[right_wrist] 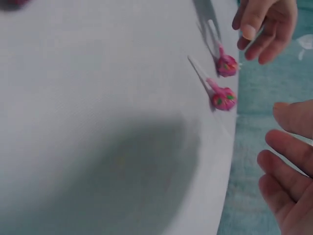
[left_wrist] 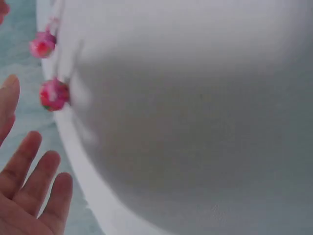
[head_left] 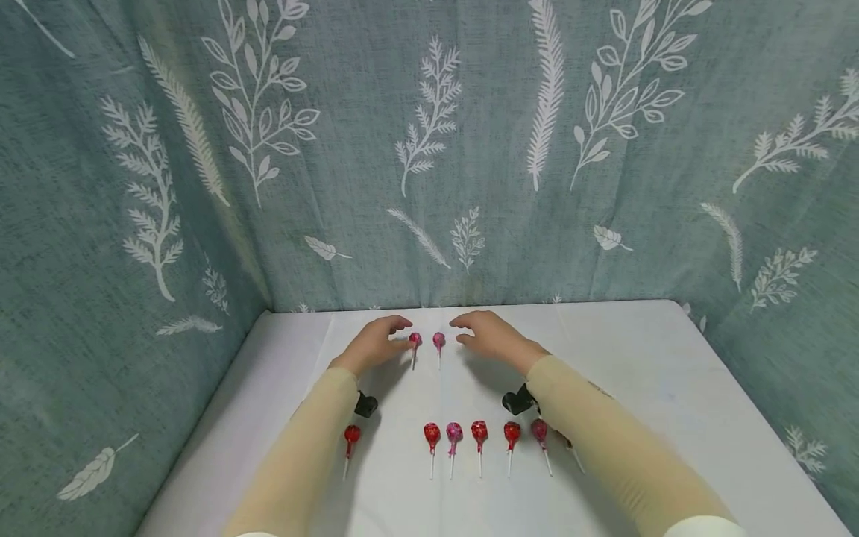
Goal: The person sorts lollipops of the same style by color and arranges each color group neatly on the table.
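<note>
Two pink-wrapped lollipops lie near the table's far edge, a left one (head_left: 415,338) and a right one (head_left: 439,340), sticks toward the person. Just left of the pair is the left hand (head_left: 373,344), its thumb tip right by the left lollipop's head. The left wrist view has this hand's fingers (left_wrist: 57,196) spread, holding nothing. On the other side, the right hand (head_left: 493,335) hovers with a small gap to the right lollipop (right_wrist: 224,99). Its fingers (right_wrist: 281,171) are relaxed and bare of any object in the right wrist view.
Nearer the person, several red and pink lollipops (head_left: 454,432) stand in a row on the white table (head_left: 429,514); the right sleeve partly covers one. A lone red lollipop (head_left: 352,434) lies beside the left forearm. A green leaf-patterned curtain (head_left: 362,186) surrounds the table's back and sides.
</note>
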